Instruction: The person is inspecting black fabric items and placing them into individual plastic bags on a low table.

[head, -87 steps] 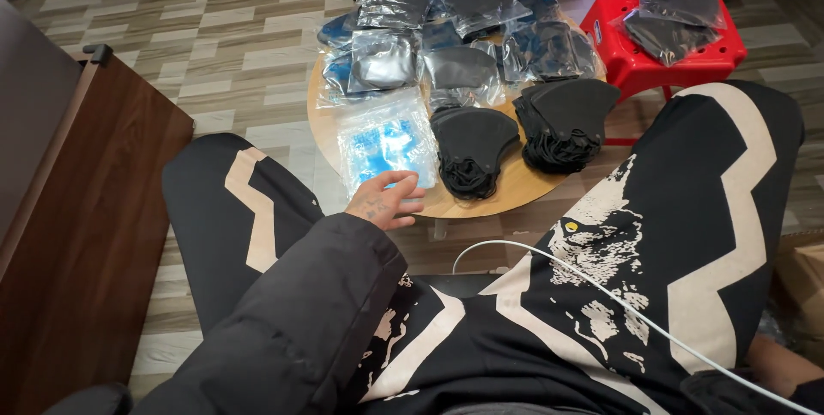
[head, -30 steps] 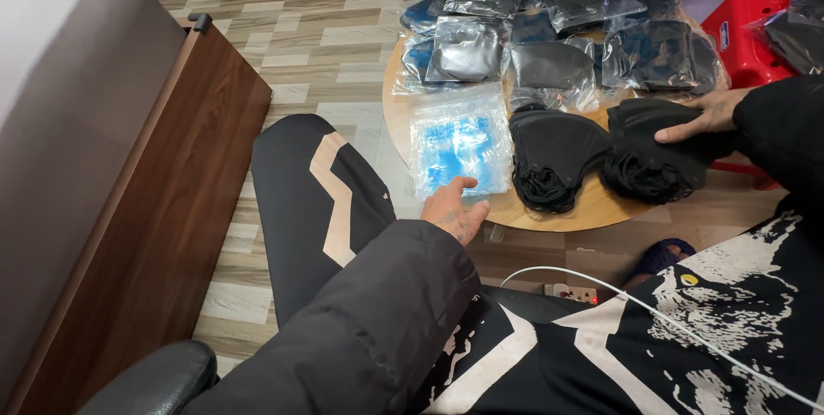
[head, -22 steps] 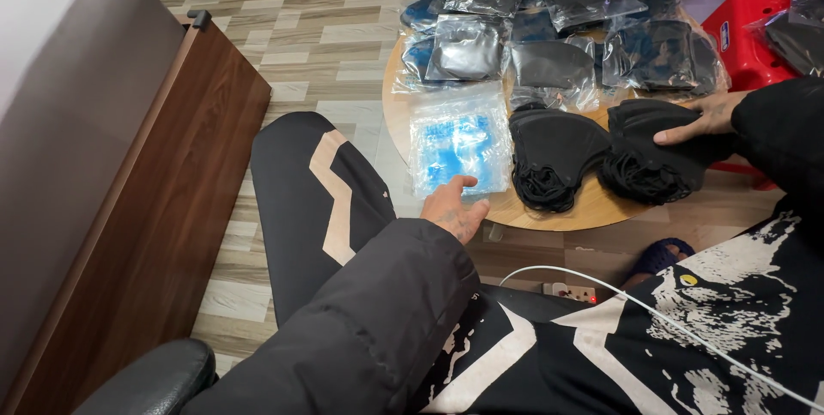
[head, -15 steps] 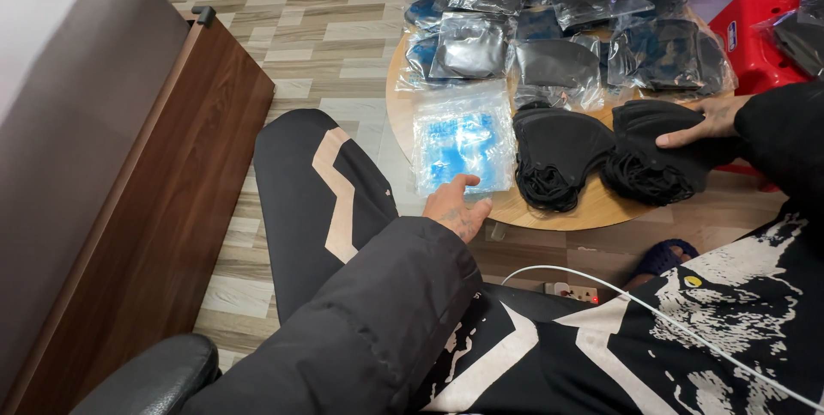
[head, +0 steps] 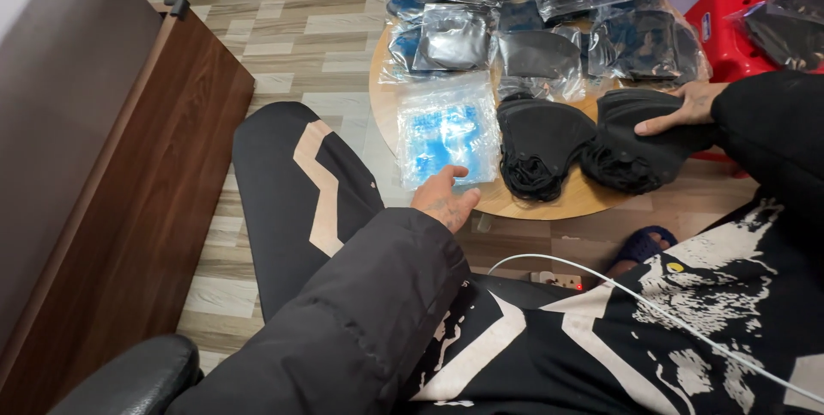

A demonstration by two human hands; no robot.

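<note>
In the head view, the right hand lay flat, fingers spread, on a stack of black masks at the round table's edge. The left hand hung loose, holding nothing, beside a bag of blue masks. The masks looked soft and light, best pinched at an edge.

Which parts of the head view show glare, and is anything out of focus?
Head view: glare glints off the clear plastic bags at the table's far side and the blue packet; the black masks stay matte; both hands, left and right, look sharp; light is even, shadows soft.
</note>
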